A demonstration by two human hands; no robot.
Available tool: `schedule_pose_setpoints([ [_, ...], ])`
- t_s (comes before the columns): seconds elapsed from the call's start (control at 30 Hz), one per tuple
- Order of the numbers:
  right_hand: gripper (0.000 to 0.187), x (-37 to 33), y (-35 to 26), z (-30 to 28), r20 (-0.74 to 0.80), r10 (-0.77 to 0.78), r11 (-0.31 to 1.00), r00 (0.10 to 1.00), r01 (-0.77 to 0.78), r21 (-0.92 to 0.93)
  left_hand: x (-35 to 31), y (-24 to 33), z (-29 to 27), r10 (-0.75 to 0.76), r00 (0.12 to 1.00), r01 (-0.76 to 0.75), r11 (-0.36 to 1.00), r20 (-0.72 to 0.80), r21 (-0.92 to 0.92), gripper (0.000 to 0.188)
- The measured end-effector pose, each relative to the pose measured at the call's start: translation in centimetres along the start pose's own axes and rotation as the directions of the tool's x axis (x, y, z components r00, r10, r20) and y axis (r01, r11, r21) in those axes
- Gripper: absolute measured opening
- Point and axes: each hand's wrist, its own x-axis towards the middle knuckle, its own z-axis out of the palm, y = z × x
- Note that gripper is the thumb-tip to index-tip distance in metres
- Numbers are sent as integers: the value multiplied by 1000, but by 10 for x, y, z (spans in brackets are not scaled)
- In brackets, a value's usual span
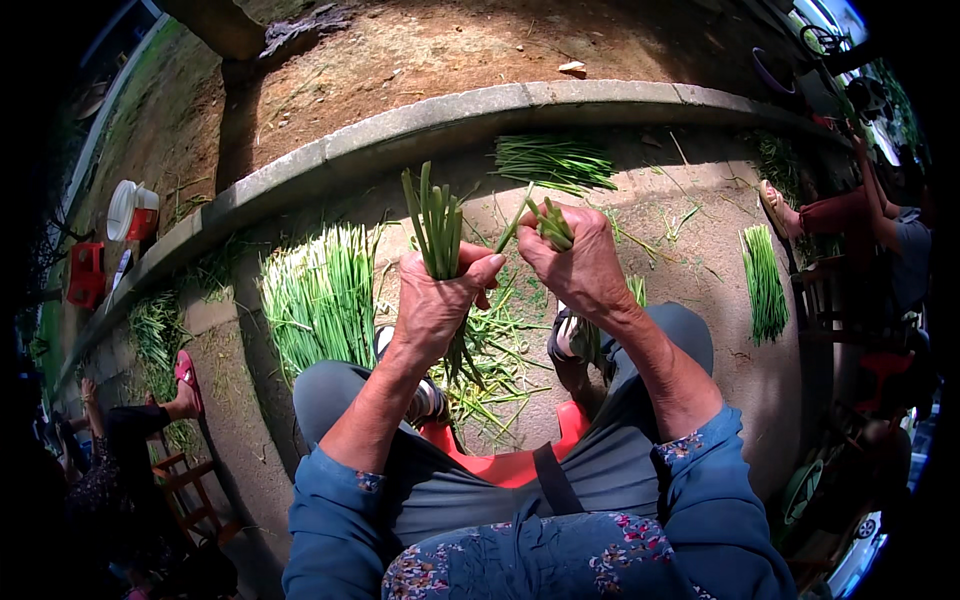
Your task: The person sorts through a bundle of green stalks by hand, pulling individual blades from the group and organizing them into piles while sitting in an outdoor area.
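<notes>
Above my knees, my left hand (432, 305) is closed around a bunch of thick green stalks (437, 228), their cut ends standing up past the thumb. My right hand (582, 262), close beside it, is closed on a smaller bunch of green stalks (552, 226) with the ends poking out over the fingers. One stalk slants between the two hands. Below the left fist the leafy ends hang down. A big pile of long green stalks with pale ends (320, 295) lies left of my feet. Loose green scraps (500, 390) cover the ground between my shoes.
I sit on a red stool (510, 467). Sorted stalks lie near the stone curb (430, 120), and a bundle (764, 285) rests at right. A person (870, 210) sits at far right; another's sandalled foot (187, 385) shows at left, near a wooden stool (190, 490) and white bucket (124, 208).
</notes>
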Motion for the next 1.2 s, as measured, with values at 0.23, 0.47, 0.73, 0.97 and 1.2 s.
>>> schedule_pose_setpoints([
  [0.23,8,-1,1,-4,49,53,997,997,-51,-50,-1,3,1,-57,998,57,998,-10,20,16],
  [0.47,18,3,7,-9,-82,77,997,994,-77,-3,-4,12,-1,-103,995,103,994,-16,42,17],
  [0.73,10,12,22,-38,-214,69,993,974,-88,-80,-2,8,-5,-111,993,113,992,-49,49,20],
  [0.97,10,16,46,-56,-358,176,984,917,-172,43,-4,10,-21,-58,993,64,996,-105,56,22],
  [1.2,13,17,55,-61,-371,158,984,915,-179,-21,-2,10,-33,-28,970,45,997,-240,63,22],
])
